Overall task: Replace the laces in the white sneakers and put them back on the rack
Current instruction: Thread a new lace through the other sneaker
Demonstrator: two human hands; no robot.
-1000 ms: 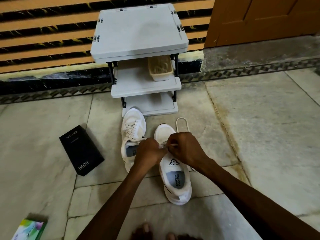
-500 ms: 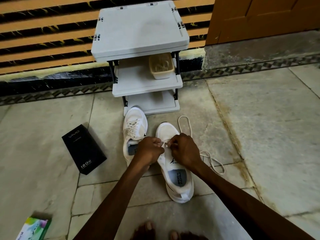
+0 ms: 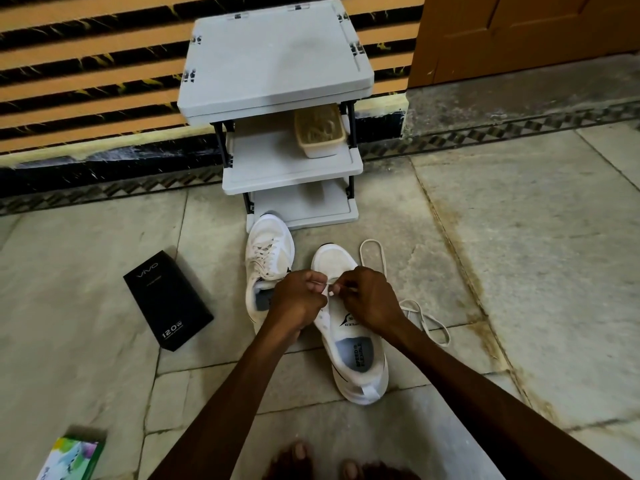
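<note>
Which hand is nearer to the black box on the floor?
Left. The left hand is right of the black box; the right hand lies farther right, beyond it.

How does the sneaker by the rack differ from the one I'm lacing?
The far sneaker is laced; the near sneaker is mostly unlaced, its lace trailing across the floor. The left hand and right hand pinch that lace over the near sneaker, not the far sneaker. Both are white, toes toward the rack.

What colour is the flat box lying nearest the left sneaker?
The box is black with pale lettering, seen best in the head view.
</note>
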